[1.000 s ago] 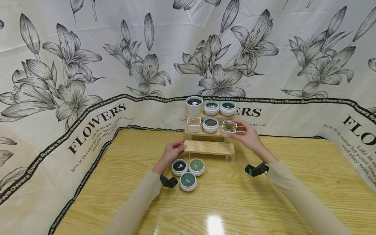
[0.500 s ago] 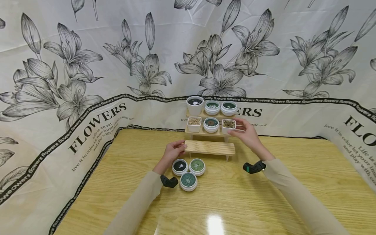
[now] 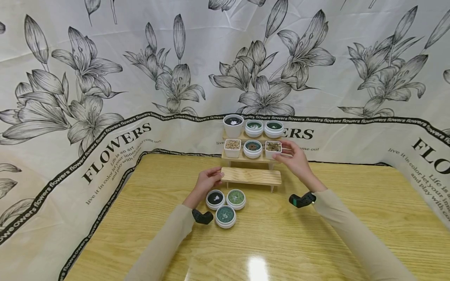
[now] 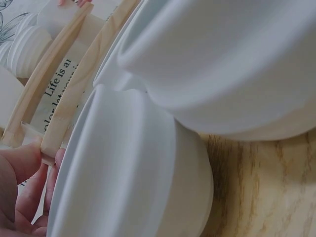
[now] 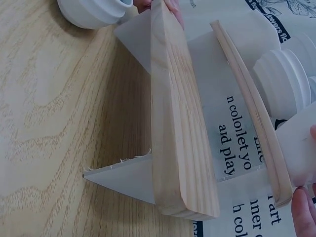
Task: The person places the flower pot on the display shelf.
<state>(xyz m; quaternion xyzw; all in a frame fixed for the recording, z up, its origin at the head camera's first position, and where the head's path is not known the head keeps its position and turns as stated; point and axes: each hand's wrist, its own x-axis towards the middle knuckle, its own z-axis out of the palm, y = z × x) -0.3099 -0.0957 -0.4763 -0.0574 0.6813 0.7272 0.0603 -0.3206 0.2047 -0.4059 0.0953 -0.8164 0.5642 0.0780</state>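
My right hand [image 3: 296,159] grips a small square white pot [image 3: 273,149] filled with mixed pebbles, at the right end of the middle wooden step [image 3: 242,157]. In the right wrist view only a few fingertips [image 5: 302,210] show beside that pot. My left hand [image 3: 205,182] pinches the left end of the lowest wooden step [image 3: 251,176], thumb on one side and fingers on the other, as the left wrist view shows. A square pot of pale pebbles [image 3: 232,147] and a round pot [image 3: 252,149] share the middle step.
The top step bears a tall white pot [image 3: 233,125] and two round pots, one being the right-hand pot [image 3: 274,129]. In front of my left hand stand three round pots: black-filled [image 3: 215,199], light green [image 3: 236,199] and dark green [image 3: 225,216]. A flower-printed cloth [image 3: 190,136] hangs behind.
The square pot in my right hand has gone from tilted to upright and shifted slightly left on the middle step. My left hand stays at the lowest step's end.
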